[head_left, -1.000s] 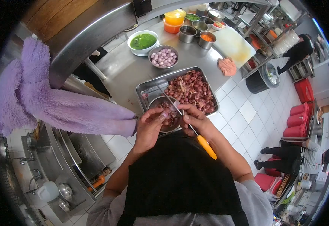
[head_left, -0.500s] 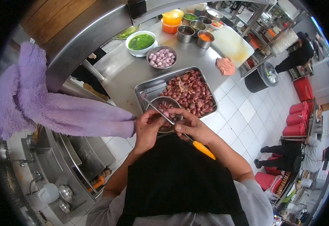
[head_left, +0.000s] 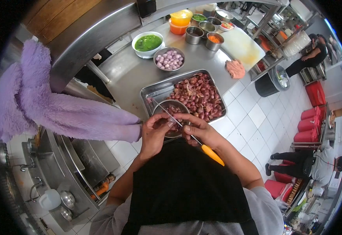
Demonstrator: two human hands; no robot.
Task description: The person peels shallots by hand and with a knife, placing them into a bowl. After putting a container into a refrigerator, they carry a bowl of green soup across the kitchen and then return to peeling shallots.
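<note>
L hand [head_left: 154, 132] pinching a shallot [head_left: 174, 121] over sm steel bowl [head_left: 180, 102], R hand [head_left: 201, 131] closed round orange-handled knife [head_left: 213, 155], blade pointing to 11 o'clock, tray [head_left: 155, 92] w/ unpeeled shallots at 1 o'clock, peeled-shallot bowl [head_left: 155, 58] at 12 o'clock

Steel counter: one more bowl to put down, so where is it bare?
The grey steel counter is bare left of the rectangular steel tray of red shallots, in front of the white bowl of green liquid. The white cutting board beside the pink cloth is bare too. Crowded: the small steel pots at the back, and the tray's near corner.
</note>
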